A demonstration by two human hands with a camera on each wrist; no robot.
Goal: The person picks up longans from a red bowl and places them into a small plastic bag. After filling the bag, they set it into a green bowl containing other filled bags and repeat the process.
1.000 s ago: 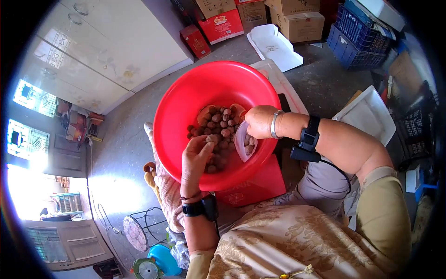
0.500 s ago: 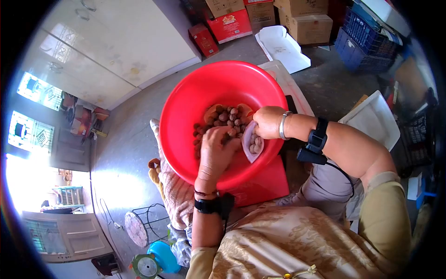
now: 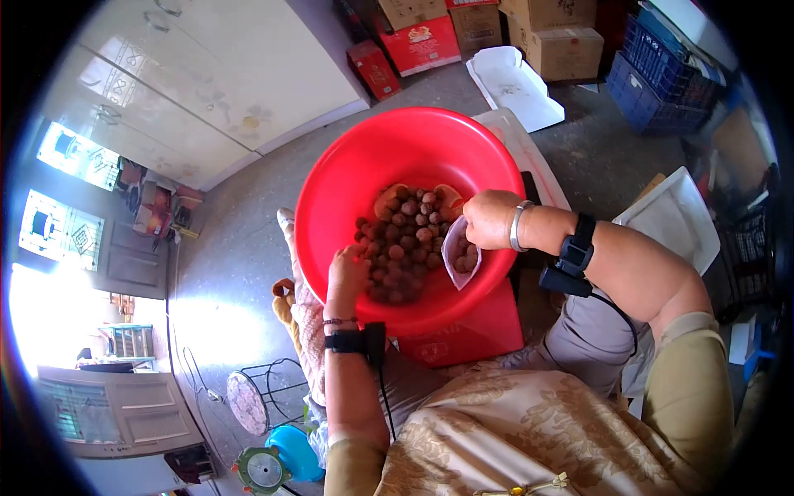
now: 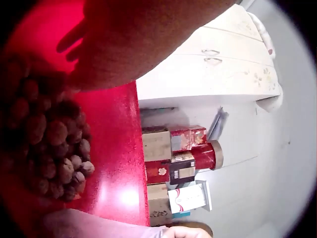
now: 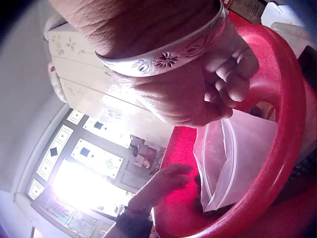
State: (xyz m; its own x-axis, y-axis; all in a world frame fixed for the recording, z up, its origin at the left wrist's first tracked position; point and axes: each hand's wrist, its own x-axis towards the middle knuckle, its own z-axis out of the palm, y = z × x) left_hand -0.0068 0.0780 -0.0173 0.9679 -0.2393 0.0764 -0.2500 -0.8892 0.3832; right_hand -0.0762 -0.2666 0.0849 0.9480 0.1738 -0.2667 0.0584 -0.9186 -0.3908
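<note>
A large red plastic basin [image 3: 331,178] holds a heap of walnuts [image 3: 405,240]. My left hand [image 3: 347,271] is low inside the basin at the heap's left edge. Its fingers [image 4: 74,39] reach down in the left wrist view, partly in shadow, with no walnut showing between them. On the right, my right hand [image 3: 490,219] pinches the upper edge of a clear zip bag [image 5: 245,148]. The bag's mouth gapes towards the heap, and several walnuts [image 3: 466,258] lie in it. The bag hangs inside the basin wall.
The basin stands on a red box [image 3: 471,331] close before the person's knees. White trays [image 3: 514,87] and blue crates [image 3: 649,99] are on the floor behind and to the right. Cardboard boxes [image 3: 566,54] line the back. A round stool [image 3: 248,401] is at lower left.
My left hand, earlier holding a walnut, moved right to the bag's mouth, then back left to the heap's edge. My right hand has kept its pinch on the bag.
</note>
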